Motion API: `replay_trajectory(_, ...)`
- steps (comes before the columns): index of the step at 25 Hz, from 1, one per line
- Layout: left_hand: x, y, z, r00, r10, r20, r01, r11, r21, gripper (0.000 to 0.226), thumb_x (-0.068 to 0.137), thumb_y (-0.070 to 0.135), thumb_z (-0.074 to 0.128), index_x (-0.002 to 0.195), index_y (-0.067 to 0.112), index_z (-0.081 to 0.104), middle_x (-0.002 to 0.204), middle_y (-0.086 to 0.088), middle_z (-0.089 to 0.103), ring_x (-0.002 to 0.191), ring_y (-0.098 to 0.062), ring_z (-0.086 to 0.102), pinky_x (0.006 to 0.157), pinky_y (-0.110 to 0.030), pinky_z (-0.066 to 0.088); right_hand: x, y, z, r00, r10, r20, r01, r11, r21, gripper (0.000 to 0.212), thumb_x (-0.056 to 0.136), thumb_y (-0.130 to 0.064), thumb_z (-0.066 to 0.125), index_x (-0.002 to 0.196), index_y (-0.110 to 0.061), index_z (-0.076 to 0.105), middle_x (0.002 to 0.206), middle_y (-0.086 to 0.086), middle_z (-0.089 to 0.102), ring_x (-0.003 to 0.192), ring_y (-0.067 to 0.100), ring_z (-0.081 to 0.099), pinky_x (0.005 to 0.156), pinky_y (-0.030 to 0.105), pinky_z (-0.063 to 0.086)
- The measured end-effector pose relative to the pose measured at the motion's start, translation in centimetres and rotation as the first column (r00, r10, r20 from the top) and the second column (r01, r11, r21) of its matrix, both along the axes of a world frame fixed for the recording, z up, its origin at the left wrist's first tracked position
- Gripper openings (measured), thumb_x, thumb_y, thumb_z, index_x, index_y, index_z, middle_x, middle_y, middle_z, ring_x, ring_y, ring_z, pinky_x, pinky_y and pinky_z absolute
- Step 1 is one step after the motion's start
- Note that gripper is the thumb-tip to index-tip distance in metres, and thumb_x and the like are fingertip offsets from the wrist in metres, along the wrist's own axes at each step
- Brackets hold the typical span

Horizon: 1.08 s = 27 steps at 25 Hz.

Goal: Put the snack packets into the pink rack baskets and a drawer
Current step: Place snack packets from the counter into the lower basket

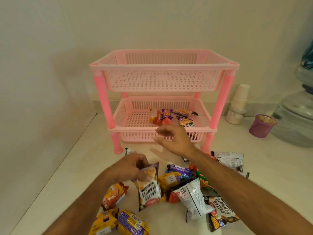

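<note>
On the counter (50, 175), before the pink rack (162, 99), loose packets (191, 189) lie in a heap, close for picking. Left hand (133, 168) pinches a peanut packet (149, 189) by its top edge, so it hangs free to lift. Right hand (172, 138) hovers empty, fingers loose, by the lower basket (122, 114), which holds several packets; the upper basket (162, 65) holds none.
</note>
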<state>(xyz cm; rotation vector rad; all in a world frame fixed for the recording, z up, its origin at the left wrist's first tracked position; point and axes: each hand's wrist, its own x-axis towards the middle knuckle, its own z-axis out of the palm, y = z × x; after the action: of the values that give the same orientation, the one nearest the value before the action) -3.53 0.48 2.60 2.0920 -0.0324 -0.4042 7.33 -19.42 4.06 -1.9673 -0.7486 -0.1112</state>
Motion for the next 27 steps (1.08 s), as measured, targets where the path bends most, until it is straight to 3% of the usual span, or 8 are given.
replay_trajectory(5,2.5,0.8,2.3,0.898,0.393,0.199,-0.316,0.889,-0.332,0.027,0.074,0.008,0.086,0.092,0.004,0.066,0.079,-0.004,0.076,0.069,-0.019,0.072,0.055,-0.030,0.058,-1.2,0.3,-0.1,0.896,0.211,-0.390,-0.247,0.968,-0.043,0.068,0.074,-0.033,0.087,0.134,-0.026,0.055,0.118,-0.003,0.068,0.103,0.018,0.070,0.076,0.030,0.060)
replay_trajectory(7,3.2,0.7,2.1,0.851,0.492,0.183,-0.377,0.815,-0.441,0.034,0.071,0.020,0.087,0.096,0.008,0.067,0.087,-0.004,0.077,0.074,-0.021,0.074,0.059,-0.032,0.061,-0.8,0.7,0.0,0.858,0.225,-0.461,-0.242,0.970,0.024,0.067,0.076,-0.021,0.086,0.134,-0.025,0.053,0.115,0.006,0.070,0.090,0.026,0.075,0.063,0.038,0.062)
replay_trajectory(9,3.7,0.9,1.5,0.833,0.538,0.131,-0.425,0.773,-0.471,0.049,0.066,0.041,0.085,0.103,0.016,0.067,0.095,-0.001,0.077,0.080,-0.018,0.075,0.065,-0.034,0.061,0.0,1.5,0.7,0.894,0.141,-0.426,-0.142,0.989,0.030,0.065,0.075,-0.019,0.087,0.132,-0.022,0.055,0.117,0.011,0.069,0.092,0.028,0.074,0.065,0.045,0.063)
replay_trajectory(12,4.6,2.4,0.2,0.786,0.600,0.148,-0.552,0.789,-0.271,0.050,0.073,0.055,0.081,0.109,0.025,0.062,0.098,0.001,0.072,0.083,-0.017,0.072,0.066,-0.035,0.060,1.9,2.7,2.2,0.960,0.006,-0.281,-0.008,1.000,-0.005,0.063,0.068,-0.026,0.091,0.123,-0.024,0.061,0.129,0.000,0.063,0.119,0.018,0.061,0.087,0.039,0.057)
replay_trajectory(16,4.7,4.4,-2.8,0.863,0.459,0.213,-0.505,0.802,0.319,0.047,0.080,0.058,0.074,0.110,0.028,0.054,0.096,0.008,0.064,0.083,-0.010,0.064,0.066,-0.030,0.054,5.1,4.6,4.3,0.984,-0.106,-0.142,0.101,0.994,-0.043,0.050,0.072,-0.020,0.085,0.117,-0.022,0.065,0.117,-0.001,0.068,0.101,0.017,0.067,0.082,0.039,0.058)
replay_trajectory(19,4.6,4.8,-4.9,0.920,0.365,0.143,-0.377,0.725,0.576,0.062,0.074,0.072,0.067,0.116,0.030,0.050,0.101,0.009,0.059,0.090,-0.013,0.061,0.073,-0.032,0.053,6.9,6.5,5.3,0.987,-0.116,0.114,0.146,0.940,-0.308,0.054,0.078,-0.016,0.071,0.130,-0.019,0.058,0.123,0.006,0.069,0.107,0.026,0.065,0.089,0.035,0.054)
replay_trajectory(23,5.0,5.1,-6.1,0.927,0.365,0.081,-0.333,0.707,0.624,0.080,0.066,0.091,0.051,0.113,0.027,0.047,0.104,0.005,0.061,0.093,-0.017,0.062,0.081,-0.038,0.055,8.7,8.6,5.2,0.976,-0.047,0.214,0.163,0.810,-0.564,0.058,0.084,-0.009,0.064,0.139,-0.018,0.050,0.128,0.012,0.062,0.114,0.034,0.058,0.093,0.041,0.051)
replay_trajectory(27,5.1,4.1,-7.1,0.909,0.408,0.087,-0.373,0.703,0.606,0.073,0.066,0.091,0.049,0.103,0.029,0.046,0.099,0.006,0.061,0.094,-0.018,0.062,0.085,-0.039,0.055,9.2,9.0,2.9,0.997,0.058,0.044,-0.015,0.753,-0.657,0.052,0.091,-0.017,0.058,0.142,-0.020,0.049,0.143,0.008,0.052,0.130,0.031,0.048,0.103,0.039,0.042)
